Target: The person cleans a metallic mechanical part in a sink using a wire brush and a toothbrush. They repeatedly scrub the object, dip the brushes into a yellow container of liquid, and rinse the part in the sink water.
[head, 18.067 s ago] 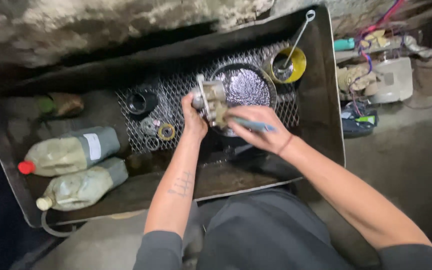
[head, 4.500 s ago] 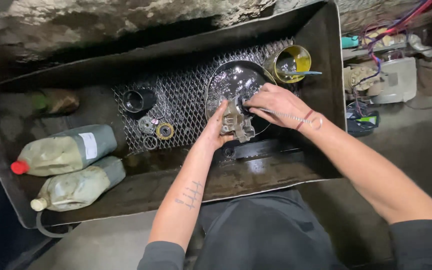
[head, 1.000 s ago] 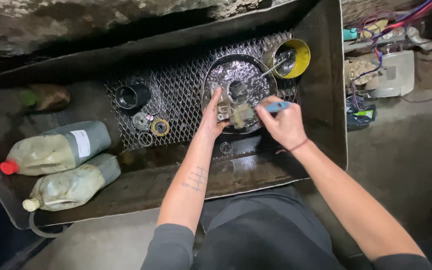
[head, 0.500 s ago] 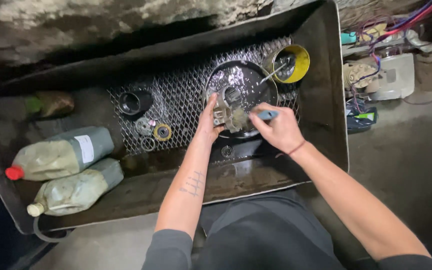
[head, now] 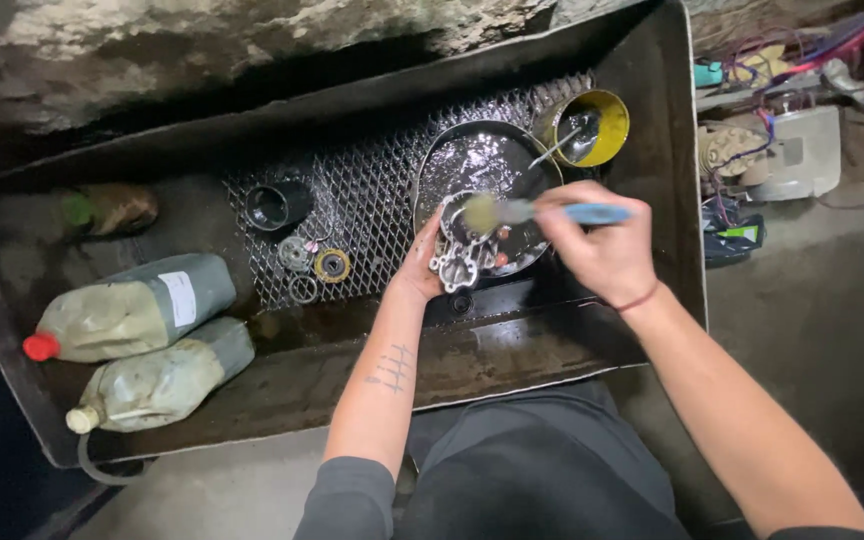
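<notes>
My left hand (head: 420, 266) grips a small cast metal engine part (head: 462, 252) with bolt lugs, held over a round dark pan of liquid (head: 482, 160). My right hand (head: 600, 244) holds a blue-handled brush (head: 542, 212), its blurred bristle head lying over the top of the part. Both hands are above the right end of a large black metal wash tray (head: 552, 350) with a wire mesh grate (head: 372, 200) in it.
A yellow cup (head: 592, 122) with a metal spoon stands at the tray's far right corner. On the mesh lie a black cylinder (head: 274, 204), rings and a gear (head: 332, 264). Two plastic jugs (head: 132, 308) lie at the left. Wires and a white device (head: 782, 150) sit outside, right.
My right hand has lifted the brush from the part's right side to its top. The part has shifted slightly toward the pan's near edge. The camera has drifted a little.
</notes>
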